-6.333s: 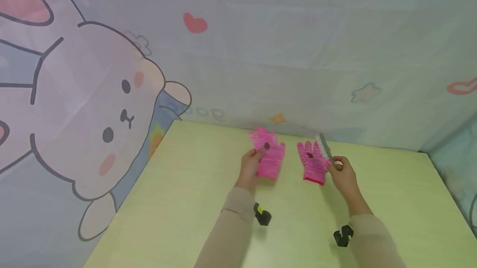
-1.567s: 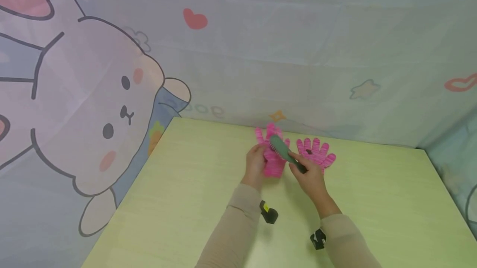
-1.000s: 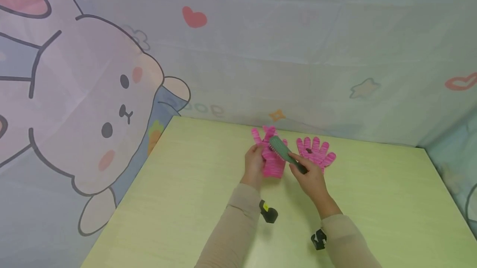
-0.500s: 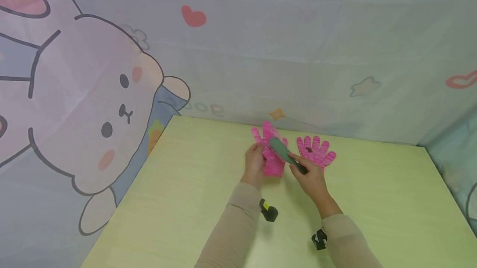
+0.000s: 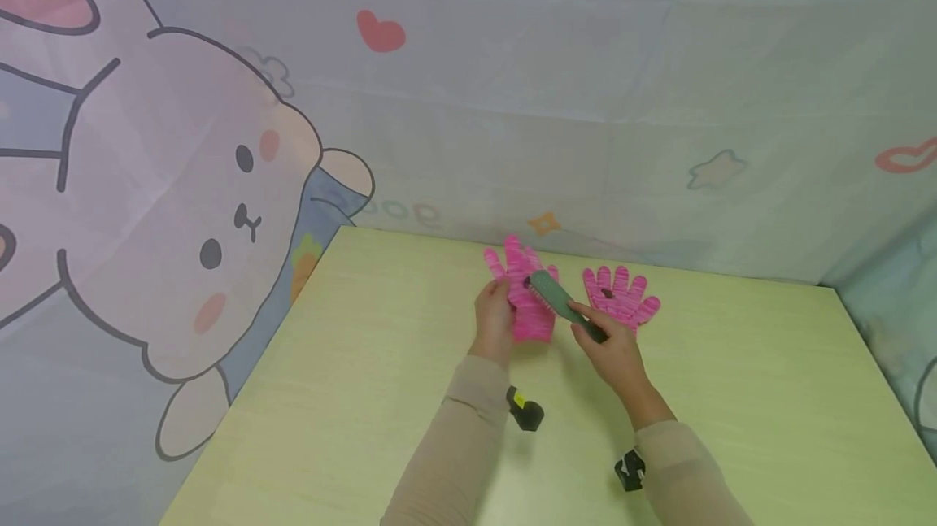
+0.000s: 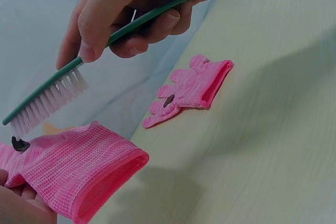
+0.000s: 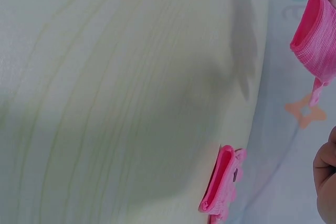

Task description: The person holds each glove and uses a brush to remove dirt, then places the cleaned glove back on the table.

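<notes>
Okay, so from the head view: the pink glove [image 5: 533, 324] in the left hand [image 5: 494, 315] has slid a touch left since half a second ago, and its dark spot [image 5: 527, 281] now peeks out past the green brush [image 5: 551, 292]. To me that means the brushing is aimed right at the spot, and it's not gone. Left fingers pinch the glove by its side, up over the table [image 5: 351, 331]; right hand [image 5: 613, 351] grips the brush handle. The second glove [image 5: 622, 298] lies flat on the table just beside, with its own dark mark [image 5: 607, 293]. Left wrist view: white bristles [image 6: 46, 103] sit right at the spot, though I can't tell if they're really pressing. No proper containers anywhere, just the gloves' open cuffs, and I see nothing inside the held one. Right wrist view: both cuffs gape, can't make out anything in them; the right fingers look curled at the edge, but the brush is out of shot.
</notes>
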Demonstrator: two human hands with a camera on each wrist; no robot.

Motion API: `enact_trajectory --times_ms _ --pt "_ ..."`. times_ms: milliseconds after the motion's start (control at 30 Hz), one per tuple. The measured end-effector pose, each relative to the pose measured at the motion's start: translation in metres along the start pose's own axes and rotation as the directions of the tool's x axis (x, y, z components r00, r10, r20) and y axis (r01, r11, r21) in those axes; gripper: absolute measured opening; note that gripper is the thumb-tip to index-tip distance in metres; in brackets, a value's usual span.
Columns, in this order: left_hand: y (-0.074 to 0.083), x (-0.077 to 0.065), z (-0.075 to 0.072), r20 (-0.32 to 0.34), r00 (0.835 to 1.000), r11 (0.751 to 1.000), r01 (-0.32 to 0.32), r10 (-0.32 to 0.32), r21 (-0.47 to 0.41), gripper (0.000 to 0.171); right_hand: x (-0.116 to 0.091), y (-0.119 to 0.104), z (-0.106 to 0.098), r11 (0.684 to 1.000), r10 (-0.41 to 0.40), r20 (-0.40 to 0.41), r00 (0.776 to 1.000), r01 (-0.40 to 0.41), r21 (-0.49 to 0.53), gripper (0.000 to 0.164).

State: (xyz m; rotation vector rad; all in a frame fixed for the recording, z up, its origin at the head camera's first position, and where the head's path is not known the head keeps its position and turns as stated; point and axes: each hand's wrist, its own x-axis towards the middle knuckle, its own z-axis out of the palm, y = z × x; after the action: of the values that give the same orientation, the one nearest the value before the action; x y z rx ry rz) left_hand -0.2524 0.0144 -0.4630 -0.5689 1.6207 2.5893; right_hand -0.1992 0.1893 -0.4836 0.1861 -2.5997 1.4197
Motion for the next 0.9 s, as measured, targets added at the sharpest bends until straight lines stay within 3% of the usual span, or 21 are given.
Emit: enact_trajectory --times_ms 233,433,900 --pt "-0.0044 0.0020 -0.0013 0.034 0.999 0.998 0.003 -0.005 0.059 0.027 0.0006 -0.0023 -0.0006 0.999 0.027 -0.018 0.999 -0.027 0.032 0.034" --pt "-0.0077 0.0009 0.0001 0.056 0.998 0.990 -0.003 -0.005 0.139 0.032 0.0016 -0.0040 0.0029 0.999 -0.050 -0.008 0.999 0.050 -0.013 0.034" --pt "-0.0037 -0.0015 -0.0016 0.008 0.999 0.997 0.044 -0.045 0.065 0.031 0.0000 0.0040 0.0005 1.000 -0.028 -0.044 0.999 0.027 -0.010 0.034"
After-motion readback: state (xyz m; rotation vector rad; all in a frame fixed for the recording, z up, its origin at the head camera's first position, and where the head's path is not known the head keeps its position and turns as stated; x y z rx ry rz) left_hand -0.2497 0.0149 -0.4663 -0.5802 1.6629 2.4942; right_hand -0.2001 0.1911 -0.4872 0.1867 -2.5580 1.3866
